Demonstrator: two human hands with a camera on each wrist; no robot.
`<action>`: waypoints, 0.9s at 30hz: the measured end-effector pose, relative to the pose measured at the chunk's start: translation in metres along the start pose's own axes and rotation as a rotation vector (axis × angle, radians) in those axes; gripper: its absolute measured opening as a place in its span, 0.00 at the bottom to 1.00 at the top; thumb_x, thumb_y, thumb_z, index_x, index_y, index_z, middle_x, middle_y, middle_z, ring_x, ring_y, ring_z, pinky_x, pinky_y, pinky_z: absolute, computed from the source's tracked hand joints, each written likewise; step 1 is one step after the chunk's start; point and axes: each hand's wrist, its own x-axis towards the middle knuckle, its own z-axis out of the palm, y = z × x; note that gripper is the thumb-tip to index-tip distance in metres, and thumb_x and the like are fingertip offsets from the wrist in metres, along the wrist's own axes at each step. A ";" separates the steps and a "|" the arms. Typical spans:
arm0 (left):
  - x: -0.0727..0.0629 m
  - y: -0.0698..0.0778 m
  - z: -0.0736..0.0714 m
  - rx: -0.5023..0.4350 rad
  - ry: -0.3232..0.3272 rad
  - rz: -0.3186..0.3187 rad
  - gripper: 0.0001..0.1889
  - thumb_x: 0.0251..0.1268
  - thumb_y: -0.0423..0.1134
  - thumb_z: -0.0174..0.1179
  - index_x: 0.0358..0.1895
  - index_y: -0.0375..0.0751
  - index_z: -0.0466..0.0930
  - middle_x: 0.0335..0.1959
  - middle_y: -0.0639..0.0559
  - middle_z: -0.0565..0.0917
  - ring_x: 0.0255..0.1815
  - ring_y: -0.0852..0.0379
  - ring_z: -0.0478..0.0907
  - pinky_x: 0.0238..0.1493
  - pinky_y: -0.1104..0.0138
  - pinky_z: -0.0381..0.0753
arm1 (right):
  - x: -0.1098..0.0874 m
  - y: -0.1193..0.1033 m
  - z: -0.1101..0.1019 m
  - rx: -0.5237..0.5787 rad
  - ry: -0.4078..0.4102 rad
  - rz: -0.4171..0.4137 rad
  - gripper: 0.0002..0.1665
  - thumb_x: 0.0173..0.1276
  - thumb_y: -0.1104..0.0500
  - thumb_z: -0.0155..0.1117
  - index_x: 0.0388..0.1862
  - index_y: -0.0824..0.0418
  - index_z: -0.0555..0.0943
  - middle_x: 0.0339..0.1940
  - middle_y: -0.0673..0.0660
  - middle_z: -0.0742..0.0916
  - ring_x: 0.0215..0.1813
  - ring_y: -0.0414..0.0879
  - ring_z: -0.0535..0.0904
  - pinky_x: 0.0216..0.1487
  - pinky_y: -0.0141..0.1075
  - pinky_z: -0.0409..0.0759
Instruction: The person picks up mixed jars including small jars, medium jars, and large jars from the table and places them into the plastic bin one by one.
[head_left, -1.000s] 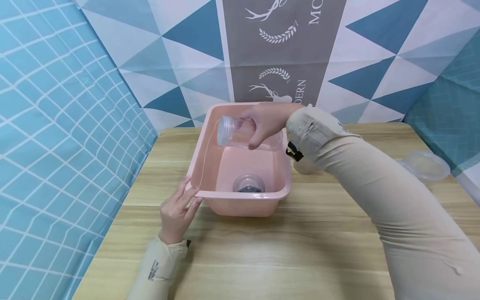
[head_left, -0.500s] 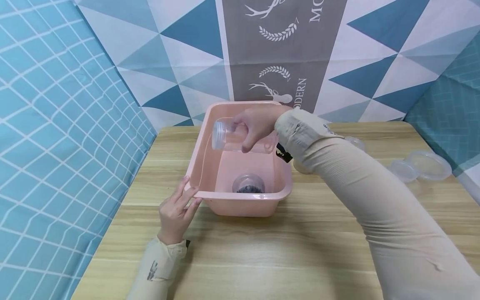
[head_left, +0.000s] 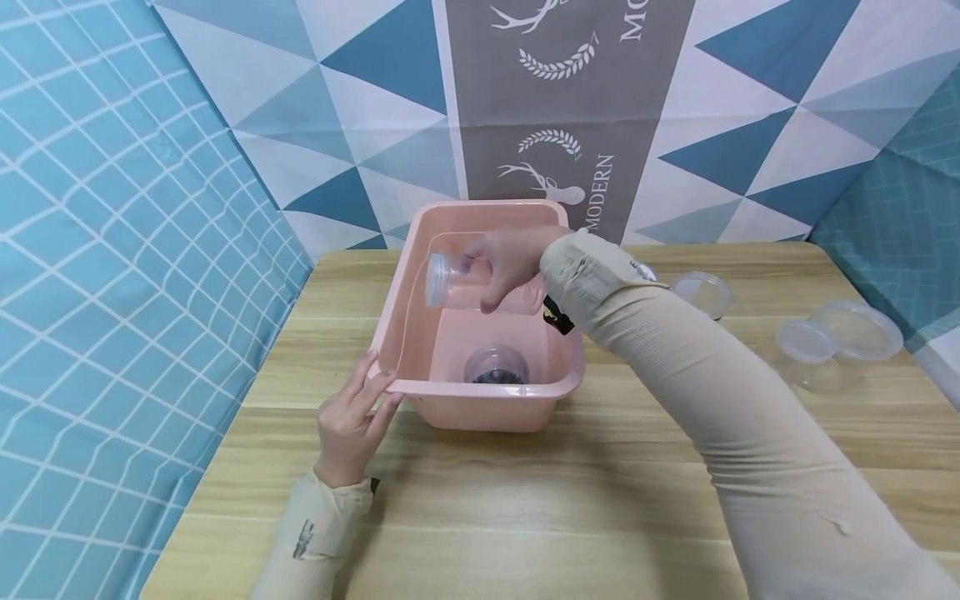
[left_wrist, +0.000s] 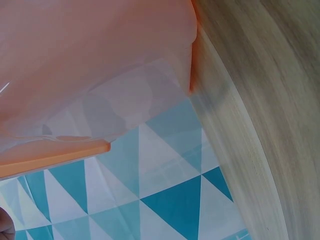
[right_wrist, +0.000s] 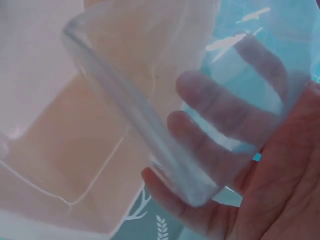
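In the head view my right hand (head_left: 513,260) grips a clear plastic jar (head_left: 441,282) from above. The jar lies on its side over the pink basin (head_left: 480,388), its frosted screw end pointing left. Its see-through base and wall (right_wrist: 115,95) fill much of the right wrist view, with fingers (right_wrist: 220,100) curled round it. My left hand (head_left: 352,429) holds the basin's near left corner, fingers at the rim. A second clear container (head_left: 497,367) with something dark in it sits on the basin floor near the front.
Right of the basin, a clear container (head_left: 701,292) is partly hidden behind my right forearm. Farther right stand a small lidded one (head_left: 806,342) and a wider one (head_left: 858,331). The wooden table (head_left: 465,517) ends at patterned cloth walls behind and at the sides.
My right hand has moved left and slightly nearer with the jar. The forearm's shift uncovers more containers at the right. The left hand and basin stay put.
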 end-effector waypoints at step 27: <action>0.000 0.001 0.001 0.011 0.002 0.008 0.23 0.68 0.53 0.57 0.29 0.35 0.85 0.40 0.34 0.85 0.16 0.43 0.78 0.09 0.61 0.64 | 0.014 0.014 0.025 0.065 -0.056 0.001 0.34 0.49 0.61 0.68 0.58 0.65 0.74 0.35 0.57 0.80 0.39 0.49 0.74 0.44 0.37 0.73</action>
